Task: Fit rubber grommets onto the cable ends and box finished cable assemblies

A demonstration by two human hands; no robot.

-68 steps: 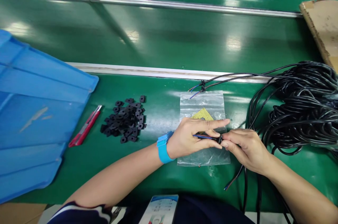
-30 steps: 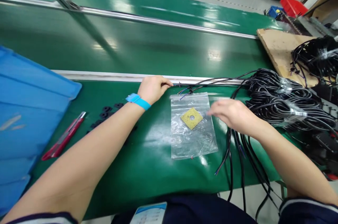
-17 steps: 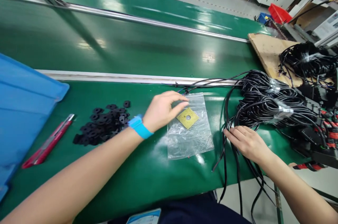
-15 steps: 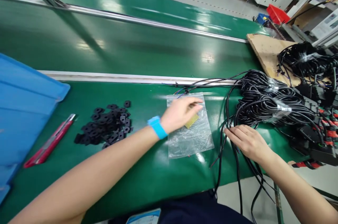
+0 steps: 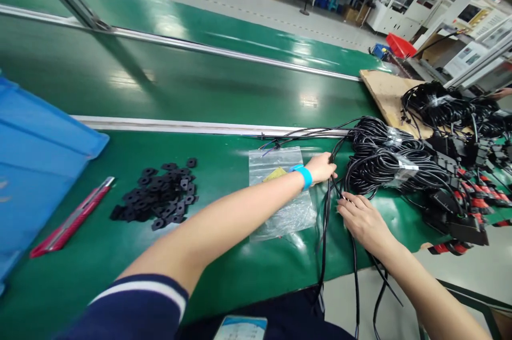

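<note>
A blue bin [image 5: 36,169], a red utility knife [image 5: 72,219] and a heap of black rubber pieces [image 5: 160,195] are lying left of a clear plastic bag [image 5: 276,190]. The left hand [image 5: 322,167] is closing around black cables [image 5: 330,190] beside the coiled bundle [image 5: 396,164]; the right hand [image 5: 360,220] is resting half-open on those strands.

Green bench [image 5: 224,254] has a blue bin [image 5: 36,169], red knife [image 5: 70,220], black pads [image 5: 158,198], plastic bag [image 5: 280,190] and cable coils [image 5: 392,161] on it.
</note>
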